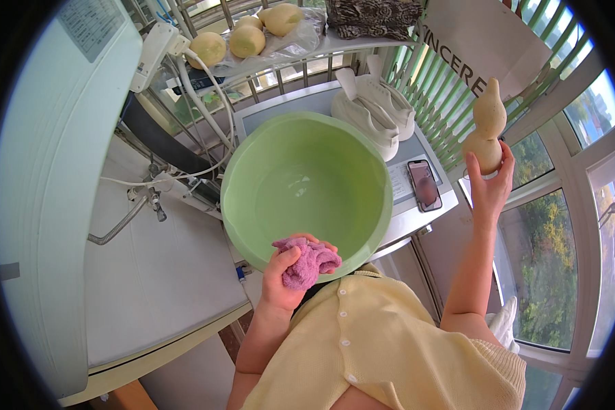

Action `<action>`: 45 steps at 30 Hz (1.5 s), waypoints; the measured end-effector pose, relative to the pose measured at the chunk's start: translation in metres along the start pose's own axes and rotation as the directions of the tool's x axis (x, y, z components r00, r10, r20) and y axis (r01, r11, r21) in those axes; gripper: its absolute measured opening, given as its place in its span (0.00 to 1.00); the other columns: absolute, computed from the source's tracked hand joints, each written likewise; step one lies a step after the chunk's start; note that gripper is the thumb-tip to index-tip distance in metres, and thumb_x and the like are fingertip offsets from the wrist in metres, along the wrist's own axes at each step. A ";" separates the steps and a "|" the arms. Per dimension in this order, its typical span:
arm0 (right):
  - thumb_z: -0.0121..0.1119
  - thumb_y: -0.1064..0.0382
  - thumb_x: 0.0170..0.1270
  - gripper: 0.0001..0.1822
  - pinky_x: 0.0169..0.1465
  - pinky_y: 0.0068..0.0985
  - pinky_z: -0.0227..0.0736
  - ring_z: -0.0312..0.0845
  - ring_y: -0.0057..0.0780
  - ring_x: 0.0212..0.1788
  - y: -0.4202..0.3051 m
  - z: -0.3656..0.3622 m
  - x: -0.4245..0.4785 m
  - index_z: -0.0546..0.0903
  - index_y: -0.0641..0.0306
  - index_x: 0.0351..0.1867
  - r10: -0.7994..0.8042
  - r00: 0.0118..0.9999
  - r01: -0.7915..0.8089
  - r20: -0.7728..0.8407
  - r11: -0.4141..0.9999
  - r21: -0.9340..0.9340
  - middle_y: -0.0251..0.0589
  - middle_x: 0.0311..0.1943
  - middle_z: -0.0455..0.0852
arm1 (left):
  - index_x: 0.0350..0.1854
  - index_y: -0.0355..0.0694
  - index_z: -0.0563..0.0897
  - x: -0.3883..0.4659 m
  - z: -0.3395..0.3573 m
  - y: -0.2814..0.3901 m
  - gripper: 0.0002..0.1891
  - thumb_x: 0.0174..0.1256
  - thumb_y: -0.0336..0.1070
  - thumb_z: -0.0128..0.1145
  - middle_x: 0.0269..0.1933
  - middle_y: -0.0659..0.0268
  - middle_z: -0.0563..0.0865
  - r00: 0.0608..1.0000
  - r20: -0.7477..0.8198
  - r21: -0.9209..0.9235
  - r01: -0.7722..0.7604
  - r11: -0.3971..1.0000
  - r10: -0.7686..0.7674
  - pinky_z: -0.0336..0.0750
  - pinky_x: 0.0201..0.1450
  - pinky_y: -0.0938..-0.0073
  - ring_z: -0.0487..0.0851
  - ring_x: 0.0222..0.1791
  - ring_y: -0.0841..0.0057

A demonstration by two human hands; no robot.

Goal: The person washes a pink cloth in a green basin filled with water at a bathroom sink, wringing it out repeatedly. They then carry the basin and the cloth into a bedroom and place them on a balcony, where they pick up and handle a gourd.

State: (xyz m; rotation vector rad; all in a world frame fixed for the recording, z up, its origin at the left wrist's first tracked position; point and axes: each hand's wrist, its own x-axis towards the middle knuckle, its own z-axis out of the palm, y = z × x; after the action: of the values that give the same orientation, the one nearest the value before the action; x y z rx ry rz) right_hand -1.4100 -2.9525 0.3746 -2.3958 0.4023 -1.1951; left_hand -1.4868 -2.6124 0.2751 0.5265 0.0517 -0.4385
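My left hand is closed around a crumpled pink cloth, over the near rim of a large green plastic basin. Light glints on the basin's bottom; whether it holds water I cannot tell. Raised at the right, my right hand grips the lower bulb of a pale bottle gourd, whose narrow tip points up. The gourd is beside the green slats, clear of the basin. Behind the basin's right side stands a pair of white shoes with their tongues pulled up.
A smartphone lies on the white-edged cabinet top, right of the basin. Several round pale gourds rest on plastic on the back shelf. Taps with a metal hose and a white cable are at the left. Windows line the right.
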 end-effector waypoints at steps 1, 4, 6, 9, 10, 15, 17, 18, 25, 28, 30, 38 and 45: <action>0.72 0.53 0.49 0.34 0.57 0.32 0.69 0.75 0.38 0.53 0.000 0.002 -0.001 0.72 0.65 0.57 0.014 1.000 -0.014 0.009 1.000 0.022 0.45 0.51 0.78 | 0.52 0.34 0.75 -0.001 -0.002 -0.001 0.23 0.62 0.47 0.56 0.48 0.42 0.80 1.000 0.000 -0.007 0.000 1.000 0.000 0.80 0.47 0.58 0.81 0.47 0.50; 0.71 0.54 0.51 0.33 0.56 0.31 0.69 0.76 0.37 0.52 0.002 0.009 -0.002 0.72 0.66 0.57 0.051 0.998 -0.053 0.033 0.997 0.062 0.45 0.50 0.78 | 0.51 0.34 0.75 -0.003 -0.006 0.002 0.23 0.61 0.47 0.56 0.49 0.42 0.80 1.000 -0.011 -0.007 -0.002 1.000 0.002 0.79 0.48 0.58 0.81 0.48 0.50; 0.71 0.55 0.51 0.33 0.56 0.31 0.69 0.76 0.37 0.51 -0.001 0.012 -0.001 0.72 0.66 0.56 0.050 0.998 -0.052 0.036 0.997 0.064 0.46 0.50 0.79 | 0.51 0.34 0.75 -0.003 -0.008 0.004 0.23 0.61 0.47 0.56 0.49 0.42 0.81 1.000 -0.027 -0.003 -0.002 1.000 0.002 0.78 0.48 0.58 0.81 0.48 0.50; 0.70 0.55 0.52 0.33 0.56 0.31 0.69 0.76 0.37 0.51 -0.006 0.016 0.000 0.72 0.67 0.56 0.042 0.998 -0.045 0.052 0.997 0.064 0.46 0.50 0.79 | 0.51 0.34 0.76 -0.002 -0.010 0.005 0.23 0.60 0.47 0.57 0.48 0.43 0.81 0.999 -0.041 -0.006 -0.013 1.000 0.013 0.78 0.48 0.59 0.81 0.48 0.51; 0.70 0.55 0.52 0.33 0.56 0.31 0.69 0.76 0.37 0.51 -0.007 0.018 0.000 0.72 0.67 0.56 0.038 0.997 -0.042 0.060 0.997 0.067 0.46 0.49 0.79 | 0.51 0.34 0.76 -0.003 -0.010 0.006 0.23 0.60 0.47 0.57 0.48 0.43 0.81 0.999 -0.046 -0.007 -0.015 1.000 0.015 0.78 0.48 0.59 0.81 0.48 0.51; 0.70 0.54 0.53 0.33 0.55 0.30 0.70 0.77 0.35 0.50 -0.013 0.031 0.002 0.71 0.68 0.57 0.096 0.987 -0.115 0.131 0.983 0.143 0.45 0.50 0.79 | 0.50 0.35 0.76 -0.003 -0.011 0.008 0.23 0.60 0.47 0.57 0.48 0.43 0.81 0.998 -0.066 -0.009 -0.021 1.000 0.020 0.77 0.48 0.58 0.81 0.48 0.51; 0.69 0.53 0.54 0.33 0.54 0.30 0.70 0.77 0.34 0.50 -0.008 0.046 0.004 0.71 0.69 0.57 0.116 0.972 -0.173 0.205 0.942 0.286 0.46 0.50 0.79 | 0.50 0.35 0.76 -0.004 -0.011 0.010 0.22 0.60 0.47 0.57 0.48 0.44 0.81 0.996 -0.082 -0.007 -0.023 1.000 0.022 0.77 0.49 0.58 0.81 0.48 0.51; 0.69 0.52 0.55 0.33 0.54 0.29 0.71 0.77 0.33 0.50 -0.007 0.054 0.006 0.71 0.69 0.57 0.119 0.960 -0.215 0.253 0.893 0.396 0.46 0.50 0.79 | 0.50 0.35 0.76 -0.004 -0.011 0.010 0.22 0.60 0.47 0.57 0.48 0.44 0.81 0.996 -0.089 -0.007 -0.020 1.000 0.019 0.77 0.49 0.58 0.81 0.48 0.51; 0.69 0.51 0.52 0.36 0.50 0.28 0.75 0.81 0.33 0.46 -0.061 0.114 0.041 0.71 0.69 0.59 -0.097 0.892 -0.157 0.442 0.850 0.502 0.50 0.46 0.83 | 0.49 0.34 0.77 -0.007 -0.013 0.013 0.19 0.62 0.43 0.56 0.49 0.45 0.82 0.994 -0.103 -0.064 -0.047 0.997 0.040 0.76 0.50 0.56 0.81 0.49 0.53; 0.67 0.45 0.51 0.39 0.52 0.31 0.74 0.82 0.38 0.48 -0.093 0.155 0.070 0.73 0.71 0.58 -0.107 0.884 -0.107 0.455 0.902 0.418 0.53 0.47 0.83 | 0.48 0.34 0.77 -0.011 -0.012 0.014 0.18 0.63 0.41 0.55 0.49 0.45 0.82 0.988 -0.139 -0.086 -0.074 0.994 0.062 0.76 0.51 0.55 0.82 0.49 0.54; 0.66 0.42 0.49 0.40 0.52 0.33 0.74 0.80 0.44 0.50 -0.108 0.196 0.085 0.73 0.73 0.57 -0.144 0.874 -0.070 0.464 0.908 0.413 0.57 0.47 0.82 | 0.49 0.34 0.77 -0.015 -0.012 0.013 0.19 0.62 0.43 0.55 0.49 0.44 0.82 0.977 -0.194 -0.062 -0.096 0.993 0.082 0.75 0.51 0.55 0.81 0.49 0.53; 0.68 0.43 0.47 0.41 0.46 0.38 0.78 0.78 0.52 0.43 -0.152 0.295 0.103 0.70 0.72 0.55 -0.196 0.958 0.146 0.208 0.962 0.230 0.54 0.52 0.70 | 0.50 0.32 0.75 -0.024 -0.019 0.009 0.19 0.63 0.41 0.53 0.50 0.44 0.82 0.947 -0.281 -0.110 -0.192 0.975 0.154 0.76 0.52 0.53 0.81 0.49 0.52; 0.68 0.46 0.54 0.38 0.43 0.41 0.78 0.78 0.53 0.45 -0.157 0.312 0.097 0.65 0.67 0.59 -0.160 0.970 0.114 0.181 0.964 0.242 0.54 0.54 0.68 | 0.50 0.32 0.75 -0.029 -0.022 0.009 0.20 0.63 0.42 0.53 0.50 0.43 0.81 0.934 -0.320 -0.112 -0.206 0.972 0.161 0.75 0.53 0.53 0.81 0.50 0.51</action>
State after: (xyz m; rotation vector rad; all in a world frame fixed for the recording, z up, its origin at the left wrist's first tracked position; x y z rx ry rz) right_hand -1.0907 -2.7822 0.3518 -2.3401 0.0306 -0.9849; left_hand -1.5075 -2.5835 0.2652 0.4483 0.3311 -0.1632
